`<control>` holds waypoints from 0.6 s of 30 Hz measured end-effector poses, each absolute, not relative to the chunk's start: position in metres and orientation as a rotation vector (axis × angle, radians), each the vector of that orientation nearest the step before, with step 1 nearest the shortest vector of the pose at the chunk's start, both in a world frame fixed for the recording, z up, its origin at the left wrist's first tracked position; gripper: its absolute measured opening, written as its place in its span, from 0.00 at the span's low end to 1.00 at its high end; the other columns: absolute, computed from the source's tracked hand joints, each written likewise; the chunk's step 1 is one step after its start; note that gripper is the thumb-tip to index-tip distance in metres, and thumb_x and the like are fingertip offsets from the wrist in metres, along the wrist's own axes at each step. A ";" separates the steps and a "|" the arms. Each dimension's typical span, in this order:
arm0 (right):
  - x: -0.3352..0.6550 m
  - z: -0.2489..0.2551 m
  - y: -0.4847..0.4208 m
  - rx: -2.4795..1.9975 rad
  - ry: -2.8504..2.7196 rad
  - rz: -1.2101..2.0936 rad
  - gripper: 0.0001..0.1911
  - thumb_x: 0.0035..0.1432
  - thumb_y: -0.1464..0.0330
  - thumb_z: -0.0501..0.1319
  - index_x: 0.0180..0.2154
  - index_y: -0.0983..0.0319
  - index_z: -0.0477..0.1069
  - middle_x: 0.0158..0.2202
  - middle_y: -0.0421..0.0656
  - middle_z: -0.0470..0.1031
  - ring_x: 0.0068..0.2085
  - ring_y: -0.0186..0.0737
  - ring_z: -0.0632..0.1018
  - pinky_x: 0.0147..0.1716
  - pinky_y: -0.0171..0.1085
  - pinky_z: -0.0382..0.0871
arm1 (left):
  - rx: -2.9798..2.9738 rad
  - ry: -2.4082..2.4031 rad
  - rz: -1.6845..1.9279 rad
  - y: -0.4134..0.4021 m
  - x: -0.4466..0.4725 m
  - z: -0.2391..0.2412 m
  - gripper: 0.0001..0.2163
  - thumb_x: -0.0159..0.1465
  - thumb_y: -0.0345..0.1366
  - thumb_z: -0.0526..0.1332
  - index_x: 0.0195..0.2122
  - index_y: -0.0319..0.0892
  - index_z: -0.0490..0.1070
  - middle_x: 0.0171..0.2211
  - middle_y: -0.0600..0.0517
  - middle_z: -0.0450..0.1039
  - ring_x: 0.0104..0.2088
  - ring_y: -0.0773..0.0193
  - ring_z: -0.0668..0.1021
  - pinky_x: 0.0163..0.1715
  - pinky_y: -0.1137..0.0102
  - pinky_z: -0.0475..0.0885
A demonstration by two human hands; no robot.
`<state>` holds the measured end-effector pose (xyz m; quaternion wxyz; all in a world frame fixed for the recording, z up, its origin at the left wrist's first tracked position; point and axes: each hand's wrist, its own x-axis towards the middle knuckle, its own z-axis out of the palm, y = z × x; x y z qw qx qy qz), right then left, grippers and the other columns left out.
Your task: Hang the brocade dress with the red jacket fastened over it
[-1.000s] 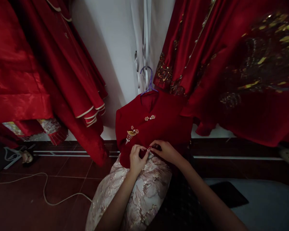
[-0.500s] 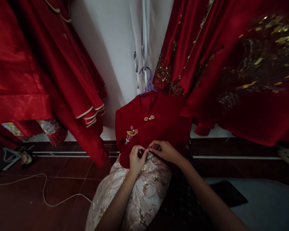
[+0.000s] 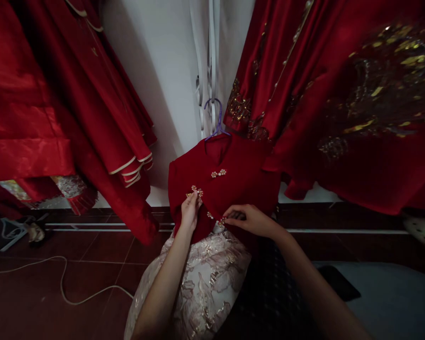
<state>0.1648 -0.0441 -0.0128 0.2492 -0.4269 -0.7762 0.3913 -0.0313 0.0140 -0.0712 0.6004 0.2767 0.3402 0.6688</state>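
A short red jacket [image 3: 250, 163] hangs on a purple hanger [image 3: 218, 123], over a pale skirt [image 3: 201, 278] with a shiny floral pattern. My left hand [image 3: 190, 211] has its fingers closed at a beaded brooch [image 3: 198, 191] on the jacket's left side and covers its lower part. My right hand [image 3: 250, 220] pinches the jacket's lower front edge beside a small beaded clasp [image 3: 221, 222]. Its matching part, another beaded clasp piece [image 3: 210, 215], lies just left of it, apart. Higher up, a beaded fastener [image 3: 218, 174] spans the front opening.
Red garments [image 3: 120, 118] hang on the left, and red garments with gold sequins [image 3: 382, 94] on the right. A white metal rack [image 3: 212, 56] stands behind. A cable [image 3: 65, 288] crosses the tiled floor. A dark flat object [image 3: 340, 283] rests on a pale surface at lower right.
My left hand has left the lower front edge and moved up and left to the brooch. My right hand stays near the clasp, and the two lower clasp pieces now show.
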 end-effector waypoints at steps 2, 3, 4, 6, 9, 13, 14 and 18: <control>0.164 -0.013 -0.044 -1.166 -2.117 1.071 0.14 0.52 0.60 0.59 0.37 0.62 0.73 0.34 0.44 0.77 0.36 0.37 0.77 0.37 0.36 0.69 | 0.644 0.803 1.566 0.014 -0.029 -0.073 0.13 0.48 0.40 0.67 0.32 0.37 0.74 0.33 0.48 0.76 0.31 0.70 0.76 0.38 0.72 0.68; 0.164 -0.013 -0.044 -1.168 -2.116 1.072 0.14 0.52 0.60 0.59 0.37 0.62 0.73 0.34 0.44 0.77 0.36 0.37 0.77 0.37 0.37 0.69 | 0.649 0.820 1.585 0.015 -0.029 -0.074 0.13 0.48 0.39 0.67 0.32 0.37 0.74 0.34 0.48 0.76 0.32 0.69 0.76 0.38 0.72 0.68; 0.163 -0.013 -0.044 -1.168 -2.113 1.071 0.14 0.52 0.60 0.59 0.37 0.62 0.73 0.34 0.44 0.77 0.36 0.37 0.77 0.37 0.37 0.69 | 0.658 0.842 1.612 0.016 -0.028 -0.075 0.13 0.48 0.38 0.67 0.32 0.37 0.74 0.34 0.48 0.76 0.32 0.69 0.76 0.39 0.71 0.68; 0.163 -0.013 -0.044 -1.166 -2.104 1.070 0.15 0.52 0.59 0.59 0.37 0.63 0.73 0.34 0.44 0.77 0.36 0.37 0.77 0.38 0.37 0.69 | 0.688 0.900 1.677 0.018 -0.027 -0.077 0.12 0.48 0.37 0.67 0.32 0.37 0.74 0.34 0.49 0.76 0.33 0.69 0.76 0.39 0.72 0.68; 0.166 -0.012 -0.045 -1.164 -2.096 1.082 0.15 0.52 0.60 0.60 0.37 0.63 0.73 0.34 0.43 0.77 0.35 0.36 0.77 0.37 0.36 0.69 | 0.753 1.011 1.744 0.019 -0.023 -0.077 0.09 0.51 0.35 0.64 0.32 0.37 0.75 0.34 0.50 0.76 0.34 0.69 0.76 0.39 0.72 0.68; 0.178 -0.006 -0.047 -1.132 -2.136 1.158 0.16 0.50 0.59 0.60 0.37 0.63 0.73 0.34 0.43 0.77 0.35 0.37 0.77 0.37 0.36 0.69 | 1.009 1.003 1.566 0.018 -0.013 -0.062 0.10 0.57 0.40 0.58 0.30 0.38 0.75 0.32 0.50 0.76 0.33 0.68 0.75 0.38 0.71 0.68; 0.182 -0.004 -0.048 -1.128 -2.146 1.184 0.16 0.50 0.58 0.61 0.37 0.62 0.73 0.33 0.43 0.77 0.35 0.37 0.77 0.36 0.36 0.69 | 1.113 0.992 1.525 0.019 -0.011 -0.055 0.11 0.57 0.40 0.58 0.30 0.38 0.75 0.30 0.50 0.75 0.31 0.68 0.75 0.37 0.71 0.68; 0.195 0.010 -0.055 -1.141 -2.152 1.272 0.16 0.49 0.57 0.62 0.36 0.61 0.74 0.33 0.43 0.78 0.35 0.38 0.77 0.36 0.35 0.68 | 1.648 1.009 1.578 0.027 -0.007 -0.019 0.09 0.56 0.39 0.61 0.35 0.41 0.72 0.29 0.52 0.71 0.27 0.70 0.71 0.30 0.74 0.66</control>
